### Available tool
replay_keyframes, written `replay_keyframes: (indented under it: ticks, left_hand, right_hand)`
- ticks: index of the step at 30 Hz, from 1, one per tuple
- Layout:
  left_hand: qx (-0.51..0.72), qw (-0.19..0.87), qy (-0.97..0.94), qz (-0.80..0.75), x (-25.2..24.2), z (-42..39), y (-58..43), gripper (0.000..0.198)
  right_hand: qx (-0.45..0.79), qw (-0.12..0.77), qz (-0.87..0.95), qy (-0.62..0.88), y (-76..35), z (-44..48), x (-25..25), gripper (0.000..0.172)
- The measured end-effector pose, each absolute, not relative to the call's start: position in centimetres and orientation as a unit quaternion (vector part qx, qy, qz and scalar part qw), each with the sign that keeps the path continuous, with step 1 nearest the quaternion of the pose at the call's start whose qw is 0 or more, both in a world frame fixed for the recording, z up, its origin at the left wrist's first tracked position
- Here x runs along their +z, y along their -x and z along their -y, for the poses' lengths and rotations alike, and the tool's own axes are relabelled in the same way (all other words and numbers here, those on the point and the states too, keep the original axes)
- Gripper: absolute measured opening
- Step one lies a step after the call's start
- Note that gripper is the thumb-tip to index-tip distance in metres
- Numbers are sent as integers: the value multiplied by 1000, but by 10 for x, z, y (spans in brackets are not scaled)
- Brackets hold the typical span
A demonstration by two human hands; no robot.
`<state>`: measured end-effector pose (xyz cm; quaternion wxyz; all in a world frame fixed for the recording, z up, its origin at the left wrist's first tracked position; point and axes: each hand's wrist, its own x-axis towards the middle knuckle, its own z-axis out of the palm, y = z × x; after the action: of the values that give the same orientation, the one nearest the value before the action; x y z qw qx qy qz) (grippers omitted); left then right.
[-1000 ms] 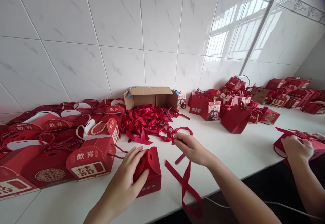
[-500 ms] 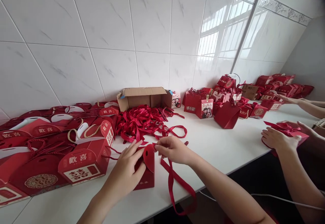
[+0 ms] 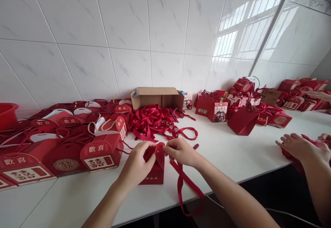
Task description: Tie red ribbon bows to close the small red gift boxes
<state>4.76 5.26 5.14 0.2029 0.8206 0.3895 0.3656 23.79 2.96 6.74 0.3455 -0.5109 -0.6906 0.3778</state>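
Observation:
A small red gift box (image 3: 156,176) stands upright on the white table, its rounded flap with punched holes raised at the top. My left hand (image 3: 139,161) grips the box's upper part from the left, with fingers and thumb around the top near the flap. At the flap's right edge, my right hand (image 3: 181,152) pinches the end of a red ribbon (image 3: 190,184). The ribbon's long loop hangs down over the table's front edge. The exact spot where ribbon meets flap is partly covered by my right fingers.
Rows of red gift boxes (image 3: 102,148) fill the left side. Behind my hands lies a heap of red ribbons (image 3: 152,117) before an open cardboard box (image 3: 159,92). More red boxes (image 3: 243,120) stand at right. A co-worker's hands (image 3: 302,148) handle a red item at far right.
The view has swung left, and a red basin edge now shows at far left. My left fingers have closed in nearer the flap. The co-worker's red box has shifted toward the frame's right edge.

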Motion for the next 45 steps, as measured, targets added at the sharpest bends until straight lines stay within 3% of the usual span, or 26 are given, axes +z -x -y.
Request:
replay_keyframes:
  ticks: [15,25,28,30,36,40,45]
  left_hand:
    - [380,174,-829,-372,52,-52,-46,21]
    - [378,204,-822,-373,56,-52,-50,16]
    - [393,203,-809,-387,55,-53,-50,13]
    - [409,201,-798,-395,58,-54,-50,13]
    - [469,170,-781,-376,98,-48,-47,15]
    - [483,130,-785,-367,115,-35,-33,13]
    - [382,77,-818,-422,82,-29,-15,18]
  right_hand:
    - [466,295,670,497,-231,-39,76,31]
    - [408,275,714,498,-231,-37,77,31]
    - [308,346,722,514,-235,-33,78,24]
    - [279,386,723,500,-235,-31,81,37]
    - [407,410,729,368,-224,-38,94,32]
    - [409,520,688,300,-236,-32,119,28]
    - [270,680,647,215,-269,8,166,16]
